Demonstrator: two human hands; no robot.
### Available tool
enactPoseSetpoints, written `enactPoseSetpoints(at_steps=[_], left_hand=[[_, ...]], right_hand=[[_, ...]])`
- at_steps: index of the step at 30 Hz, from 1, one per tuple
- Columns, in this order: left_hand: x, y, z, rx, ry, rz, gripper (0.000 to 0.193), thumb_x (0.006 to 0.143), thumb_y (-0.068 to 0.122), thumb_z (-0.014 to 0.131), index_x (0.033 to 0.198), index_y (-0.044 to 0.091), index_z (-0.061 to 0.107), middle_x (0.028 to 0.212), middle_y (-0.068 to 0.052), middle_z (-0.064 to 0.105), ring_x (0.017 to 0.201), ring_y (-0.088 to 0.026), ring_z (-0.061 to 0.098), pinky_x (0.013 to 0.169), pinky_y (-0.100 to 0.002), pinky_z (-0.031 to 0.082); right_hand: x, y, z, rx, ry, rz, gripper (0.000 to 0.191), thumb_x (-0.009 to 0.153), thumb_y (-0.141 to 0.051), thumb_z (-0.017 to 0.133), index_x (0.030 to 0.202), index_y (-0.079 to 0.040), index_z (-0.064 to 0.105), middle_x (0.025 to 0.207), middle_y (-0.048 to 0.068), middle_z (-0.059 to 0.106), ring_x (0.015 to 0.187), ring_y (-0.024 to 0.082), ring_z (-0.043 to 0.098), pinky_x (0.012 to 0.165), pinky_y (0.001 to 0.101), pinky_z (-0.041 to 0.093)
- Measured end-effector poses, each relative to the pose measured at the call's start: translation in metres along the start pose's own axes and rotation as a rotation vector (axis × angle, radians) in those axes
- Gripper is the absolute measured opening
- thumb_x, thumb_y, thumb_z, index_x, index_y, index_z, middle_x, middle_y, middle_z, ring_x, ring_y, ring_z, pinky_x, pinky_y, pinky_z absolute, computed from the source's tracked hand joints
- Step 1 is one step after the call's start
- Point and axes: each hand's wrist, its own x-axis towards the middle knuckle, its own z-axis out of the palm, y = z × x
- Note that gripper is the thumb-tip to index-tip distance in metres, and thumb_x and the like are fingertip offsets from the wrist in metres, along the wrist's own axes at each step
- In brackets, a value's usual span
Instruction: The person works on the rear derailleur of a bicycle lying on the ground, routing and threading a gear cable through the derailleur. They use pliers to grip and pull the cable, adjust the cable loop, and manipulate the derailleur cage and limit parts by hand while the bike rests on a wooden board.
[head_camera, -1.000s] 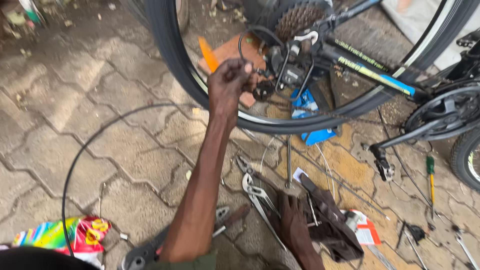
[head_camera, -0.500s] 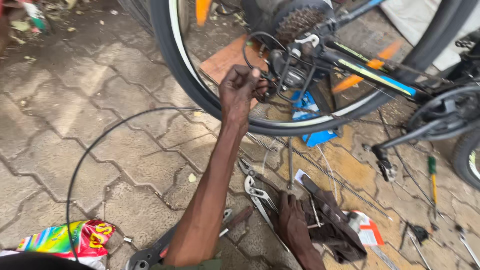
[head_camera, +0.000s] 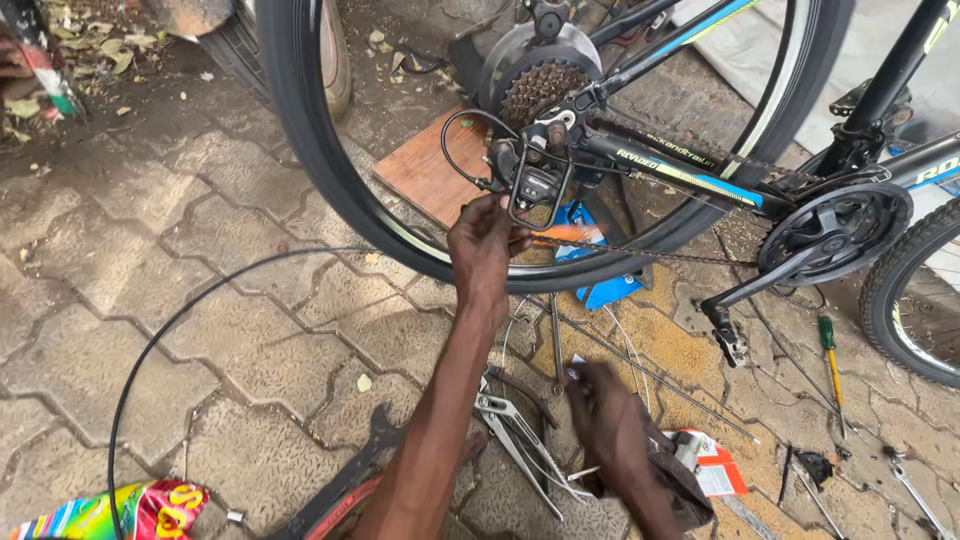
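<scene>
Fingers (head_camera: 487, 215) of the left hand (head_camera: 484, 245) are pinching at the black rear derailleur (head_camera: 535, 180), having risen from the tyre rim a moment ago, so work is now centring on the gear mechanism. Behind it, the large rear wheel (head_camera: 300, 130) is standing on the paving (head_camera: 150, 300). Lower down, the right hand (head_camera: 610, 425) is closing around thin wire among pliers (head_camera: 515, 435). Open paving is lying leftward, crossed only by a looping black cable (head_camera: 170, 330).

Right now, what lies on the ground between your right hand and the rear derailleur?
In the head view: thin metal rods and a blue packet on the pavers, between the right hand and rear derailleur.
</scene>
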Motion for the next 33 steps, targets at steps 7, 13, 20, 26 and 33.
enactPoseSetpoints(at_steps=[7, 13, 20, 26, 33], left_hand=[[0.01, -0.018, -0.006, -0.014, 0.04, -0.07, 0.009, 0.102, 0.008, 0.06, 0.104, 0.001, 0.065, 0.082, -0.007, 0.069, 0.066, -0.013, 0.067, 0.06, -0.029, 0.061], [-0.011, -0.014, -0.003, 0.036, 0.118, 0.109, 0.014, 0.104, 0.013, 0.063, 0.11, 0.002, 0.067, 0.084, -0.004, 0.067, 0.062, -0.01, 0.061, 0.056, -0.027, 0.053], [-0.007, -0.004, 0.008, -0.017, 0.026, 0.034, 0.009, 0.104, 0.009, 0.057, 0.107, 0.003, 0.061, 0.086, -0.006, 0.074, 0.064, -0.011, 0.066, 0.056, -0.028, 0.056], [-0.005, -0.006, 0.006, -0.056, 0.091, -0.036, 0.005, 0.101, 0.001, 0.055, 0.099, 0.006, 0.056, 0.084, -0.004, 0.069, 0.063, -0.009, 0.061, 0.055, -0.027, 0.056], [-0.011, -0.005, -0.01, 0.112, 0.055, -0.024, 0.012, 0.095, -0.003, 0.056, 0.101, 0.008, 0.058, 0.084, 0.001, 0.063, 0.06, -0.008, 0.054, 0.049, -0.026, 0.047]], right_hand=[[0.045, -0.08, -0.077, 0.102, 0.218, -0.376, 0.019, 0.099, -0.015, 0.063, 0.114, -0.004, 0.069, 0.115, 0.013, 0.073, 0.093, 0.024, 0.074, 0.075, 0.0353, 0.061], [0.082, -0.132, -0.1, -0.029, 0.308, -0.708, 0.02, 0.1, -0.004, 0.065, 0.12, -0.003, 0.067, 0.119, 0.014, 0.068, 0.1, 0.027, 0.072, 0.083, 0.0366, 0.06], [0.121, -0.143, -0.091, -0.161, 0.321, -0.854, 0.02, 0.094, -0.002, 0.076, 0.114, -0.002, 0.075, 0.113, 0.014, 0.07, 0.094, 0.029, 0.071, 0.079, 0.0397, 0.056], [0.14, -0.143, -0.085, -0.122, 0.338, -0.808, 0.014, 0.085, 0.001, 0.081, 0.098, -0.002, 0.077, 0.098, 0.012, 0.069, 0.088, 0.026, 0.07, 0.074, 0.0386, 0.055], [0.134, -0.138, -0.079, -0.081, 0.292, -0.793, 0.016, 0.082, 0.006, 0.082, 0.095, -0.002, 0.077, 0.096, 0.011, 0.069, 0.088, 0.025, 0.07, 0.074, 0.0377, 0.054]])
